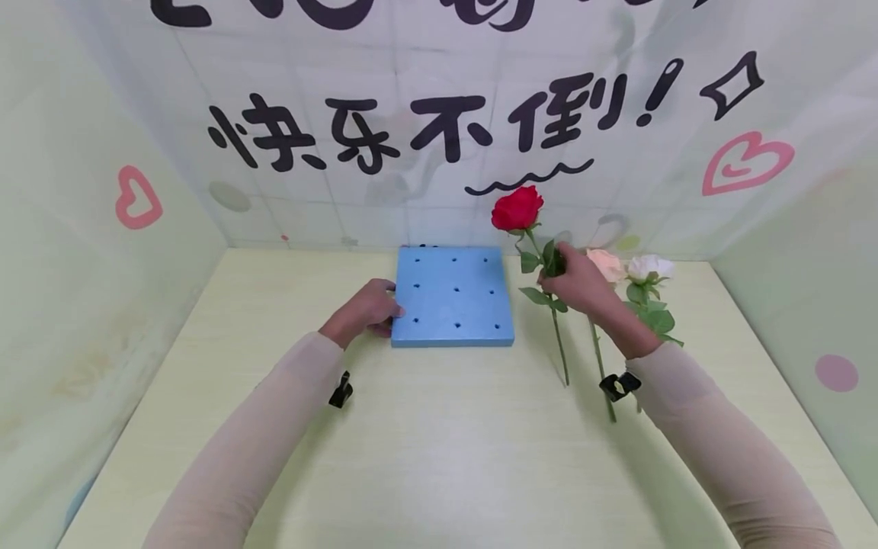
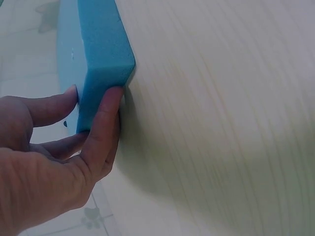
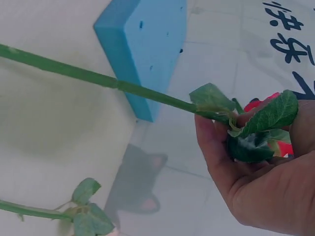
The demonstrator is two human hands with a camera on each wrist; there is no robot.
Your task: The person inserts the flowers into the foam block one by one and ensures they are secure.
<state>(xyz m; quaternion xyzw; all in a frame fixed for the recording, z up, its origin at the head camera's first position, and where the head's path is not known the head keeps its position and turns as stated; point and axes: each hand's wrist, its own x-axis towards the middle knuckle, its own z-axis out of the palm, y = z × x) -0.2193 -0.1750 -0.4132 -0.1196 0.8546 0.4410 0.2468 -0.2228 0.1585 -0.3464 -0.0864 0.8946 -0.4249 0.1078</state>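
A flat blue foam block (image 1: pixel 473 309) with rows of small holes lies on the table against the back wall. My left hand (image 1: pixel 373 305) grips its left edge; in the left wrist view the thumb is on the holed face and the fingers are against the side. To the right of the block, my right hand (image 1: pixel 579 282) holds a red artificial rose (image 1: pixel 517 208) by its leafy upper stem. The flower tilts up and left, and its bare green stem (image 3: pixel 147 93) extends down toward the table. The right wrist view mostly hides the bloom behind the hand.
Beside the right forearm, a pale pink rose (image 1: pixel 606 264) and a white rose (image 1: pixel 650 268) lie on the light wooden table (image 1: pixel 439 457). A printed cloth wall (image 1: pixel 370 206) encloses the table's back and sides.
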